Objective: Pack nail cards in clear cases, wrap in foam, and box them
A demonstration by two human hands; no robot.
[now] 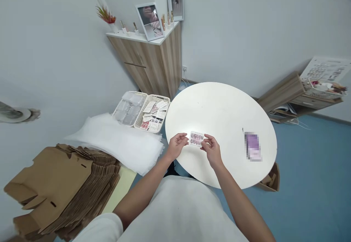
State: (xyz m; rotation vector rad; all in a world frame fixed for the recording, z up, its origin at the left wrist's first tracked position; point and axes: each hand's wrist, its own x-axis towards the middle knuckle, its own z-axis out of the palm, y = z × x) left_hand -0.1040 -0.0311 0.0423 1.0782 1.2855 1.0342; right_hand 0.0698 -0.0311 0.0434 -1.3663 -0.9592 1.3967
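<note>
A small card of press-on nails (196, 139), two rows in pinkish-purple tones, is held above the near part of the white round table (216, 103). My right hand (212, 150) pinches its right edge between thumb and fingers. At the card's left side is my left hand (177, 146), its fingers slightly apart and their tips just short of the edge. To the left of the table, a white basket (136, 127) contains several similar nail cards (153, 114).
A pixelated purple item (252, 146) lies on the table's right side. Left are a basket of clear plastic boxes (128, 106), white foam sheets (115, 139) and stacked flat cardboard boxes (63, 176). A wooden cabinet (153, 61) stands behind; an open carton (271, 180) sits below right.
</note>
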